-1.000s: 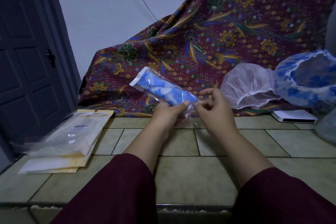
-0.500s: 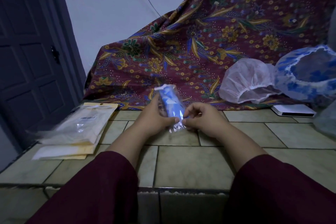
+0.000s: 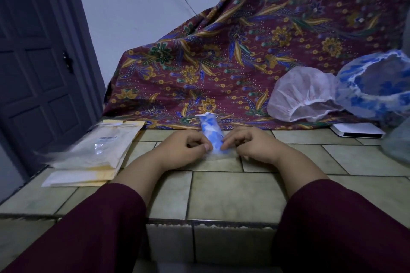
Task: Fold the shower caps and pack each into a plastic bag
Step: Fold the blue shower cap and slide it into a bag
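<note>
A folded blue-and-white shower cap inside a clear plastic bag (image 3: 211, 134) lies lengthwise on the tiled counter (image 3: 233, 193), pointing away from me. My left hand (image 3: 184, 148) and my right hand (image 3: 248, 145) rest on the counter on either side of the bag's near end, and the curled fingertips of both pinch it there. At the back right sit two unfolded caps: a white one (image 3: 301, 93) and a blue patterned one (image 3: 375, 82).
A stack of clear and yellow-backed plastic bags (image 3: 97, 153) lies at the left of the counter. A floral maroon cloth (image 3: 255, 55) drapes over something behind. A flat white box (image 3: 357, 133) sits under the caps; a dark door (image 3: 37, 62) stands on the left.
The bagged cap has come down from mid-air, turned from slanting left to pointing away, and now lies on the counter. Both hands lowered with it, still at its near end.
</note>
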